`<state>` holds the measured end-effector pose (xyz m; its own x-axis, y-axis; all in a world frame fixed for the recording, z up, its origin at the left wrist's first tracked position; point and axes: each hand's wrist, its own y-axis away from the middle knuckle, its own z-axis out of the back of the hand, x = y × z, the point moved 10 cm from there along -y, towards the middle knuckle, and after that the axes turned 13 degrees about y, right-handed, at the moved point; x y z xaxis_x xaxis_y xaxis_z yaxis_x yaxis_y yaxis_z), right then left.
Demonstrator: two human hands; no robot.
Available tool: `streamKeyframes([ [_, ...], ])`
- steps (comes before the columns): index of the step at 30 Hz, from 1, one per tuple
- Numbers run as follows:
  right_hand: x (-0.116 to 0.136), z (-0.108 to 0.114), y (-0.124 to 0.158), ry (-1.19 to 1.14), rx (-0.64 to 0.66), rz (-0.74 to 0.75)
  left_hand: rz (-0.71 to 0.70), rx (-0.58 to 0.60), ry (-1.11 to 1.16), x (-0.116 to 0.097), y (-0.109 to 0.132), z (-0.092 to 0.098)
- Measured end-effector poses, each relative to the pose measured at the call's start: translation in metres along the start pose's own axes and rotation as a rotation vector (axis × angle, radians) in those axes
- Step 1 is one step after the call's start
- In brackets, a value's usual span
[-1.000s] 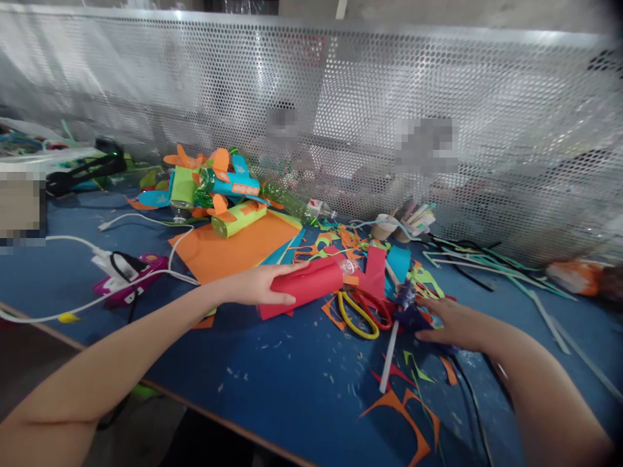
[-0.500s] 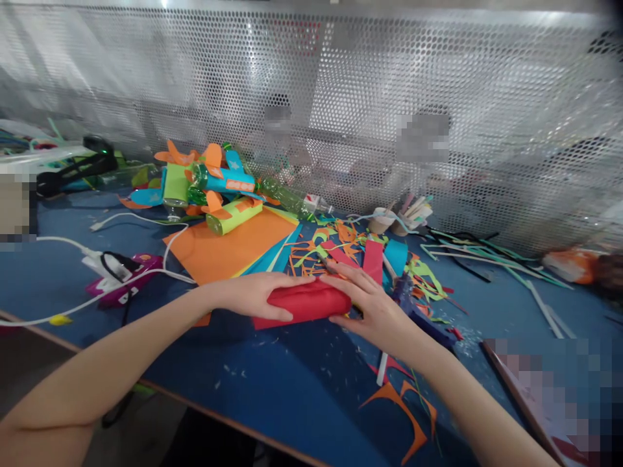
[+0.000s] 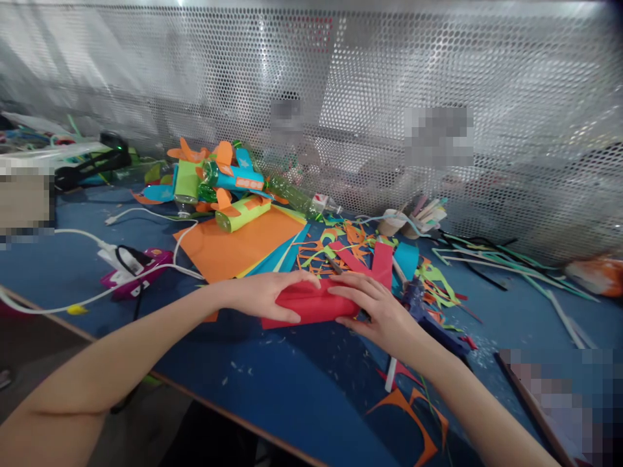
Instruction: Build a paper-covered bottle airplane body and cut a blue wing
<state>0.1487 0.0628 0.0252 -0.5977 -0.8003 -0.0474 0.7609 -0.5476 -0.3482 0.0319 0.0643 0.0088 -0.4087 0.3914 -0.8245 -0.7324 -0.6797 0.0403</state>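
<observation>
A red sheet of paper [image 3: 316, 305], curled into a roll, lies at the front of the blue table. My left hand [image 3: 270, 295] grips its left end, thumb on the near side and fingers over the far side. Around the right end curl the fingers of my right hand [image 3: 372, 305], pressing on the top. Whether anything is inside the roll is hidden. Just beyond it sit flat red paper strips [image 3: 382, 263] and what looks like scissors [image 3: 335, 264], partly covered. A dark blue glue gun [image 3: 433, 321] rests to the right of my right hand.
Orange sheets [image 3: 243, 243] top a paper stack behind my left hand. Paper-wrapped bottles [image 3: 238, 178] stand beyond it. A purple power strip [image 3: 139, 272] with white cables is at left. Orange scraps [image 3: 409, 418] lie front right; a perforated metal screen [image 3: 311, 97] closes the back.
The view has swung slightly left, so the table things appear farther right. Both hands stay on the red paper roll; my right fingers have shifted a little over its top.
</observation>
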Motion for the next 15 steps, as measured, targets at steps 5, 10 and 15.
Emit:
streamKeyframes([
  [5,0.0035,-0.0036,0.0012,0.042,0.031,0.031,-0.018,0.028,-0.001,-0.0015,-0.0013,-0.0033],
  [10,0.0023,-0.0059,0.0027,0.029,0.035,0.031,-0.067,-0.03,-0.041,-0.0073,-0.002,-0.0007],
  [15,-0.0006,-0.0048,0.0017,-0.009,0.032,0.012,-0.08,-0.039,-0.075,-0.008,0.0041,0.0051],
])
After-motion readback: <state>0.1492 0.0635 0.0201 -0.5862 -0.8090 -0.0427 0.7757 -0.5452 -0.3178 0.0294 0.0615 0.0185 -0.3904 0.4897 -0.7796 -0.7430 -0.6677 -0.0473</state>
